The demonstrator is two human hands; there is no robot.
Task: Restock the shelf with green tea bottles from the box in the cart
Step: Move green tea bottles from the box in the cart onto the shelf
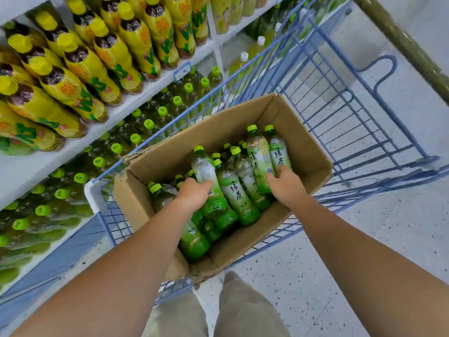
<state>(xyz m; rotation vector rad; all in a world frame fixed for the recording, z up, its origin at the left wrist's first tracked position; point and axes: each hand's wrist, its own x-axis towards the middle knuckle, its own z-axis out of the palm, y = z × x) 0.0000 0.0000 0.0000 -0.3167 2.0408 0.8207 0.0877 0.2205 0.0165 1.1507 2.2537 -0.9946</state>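
Head cam, the only view we had. Progress-wise we'd call it early-to-mid. The box [303, 142] sat in the cart [340, 98] w/ a big jumble of green tea bottles [237, 193] lying across each other, so plenty was left to move. The shelf [36, 171] on our left already had rows of shelved bottles [116, 148] w/ green caps under the top board. It looked fairly full, tho we couldn't tell where the gaps were. Nothing was on its way over yet, since both hands were down in the box.

Our left hand [194, 193] had its fingers wrapped round the body of the left bottle [204, 166]. Our right hand [285, 181] had its fingers clamped on the lower part of the right bottle [260, 154]. It might've caught the neighbour too, couldn't tell.

Materials:
- **Bottles:** clear plastic, slim and round, w/ lime screw caps, glossy labels fading white to green and bumpy bases. Prob a bit slippery imo.
- **Box:** plain brown corrugated cardboard, open at the top, one edge torn ragged.
- **Cart:** blue-coated wire mesh.
- **Top board:** held yellow bottles [80, 66] w/ yellow caps and shiny wraps.
- **Floor** [364, 239]: pale and speckled, smooth-looking.
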